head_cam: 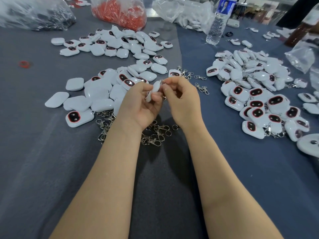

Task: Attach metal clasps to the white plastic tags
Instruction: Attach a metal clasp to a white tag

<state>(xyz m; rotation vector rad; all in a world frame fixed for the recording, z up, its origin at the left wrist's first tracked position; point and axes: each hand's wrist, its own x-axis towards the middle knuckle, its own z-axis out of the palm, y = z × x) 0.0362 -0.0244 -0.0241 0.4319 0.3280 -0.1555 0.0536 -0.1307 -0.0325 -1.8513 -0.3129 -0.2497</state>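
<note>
Cloth covers the surface (51,169) from near edge to far, and much of it is taken: bare tags (96,94) spread left and far-left of the hands, finished tags (255,94) with clasps fitted are heaped at the right, and loose clasps (153,135) lie tangled just under the wrists. A water bottle (216,23) stands at the far side, well apart from the work. Both hands are raised together over the middle, between the two heaps. The left hand (139,107) grips one tag (153,91) edge-on, its long axis slanting from near-left up to far-right, so its upper end points toward the right hand (183,102). That hand pinches a clasp (163,81) right at this upper end, touching it; whether the ring has passed through the loop is too small to tell. The coming move looks like a short push or twist along that axis by the right hand, the one nearer the joint. Open room lies near, on the bare cloth beside the forearms, and rightward toward the finished heap.
</note>
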